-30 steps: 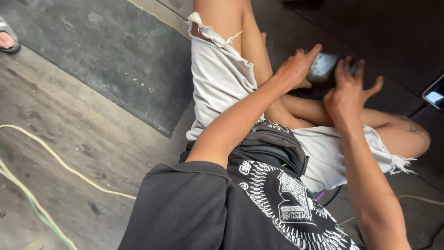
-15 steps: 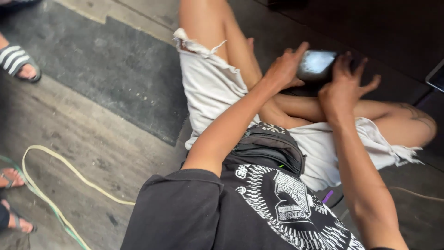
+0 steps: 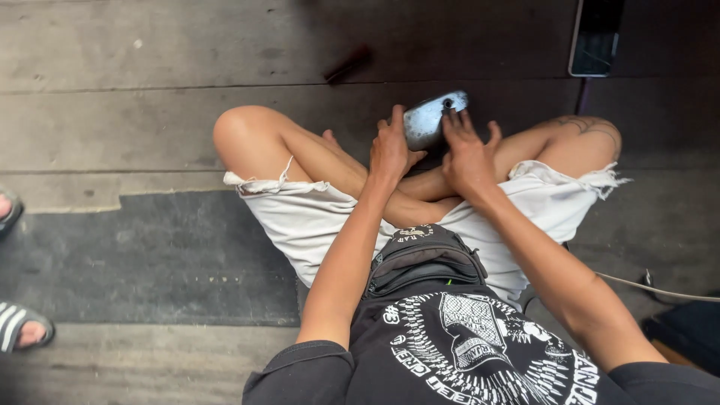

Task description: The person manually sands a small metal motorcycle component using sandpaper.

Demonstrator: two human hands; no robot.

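Observation:
I sit cross-legged on a wooden floor in white frayed shorts. A rounded grey metal part (image 3: pixel 429 118) with a small hole near its top rests above my crossed shins. My left hand (image 3: pixel 391 148) grips its left side. My right hand (image 3: pixel 466 152) lies on its right side, fingers spread, with fingertips by the hole. The lower part of the metal piece is hidden behind my hands.
A phone (image 3: pixel 596 36) lies on the floor at the top right. A small dark red stick-like object (image 3: pixel 347 64) lies beyond my knees. A dark mat (image 3: pixel 142 255) covers the floor at left. Another person's sandalled feet (image 3: pixel 21 327) show at the left edge. A cable (image 3: pixel 660 289) runs at right.
The view has swung round, so my legs now lie across the frame. Both hands stay on the metal part; the right hand's fingertips have moved onto its top by the hole.

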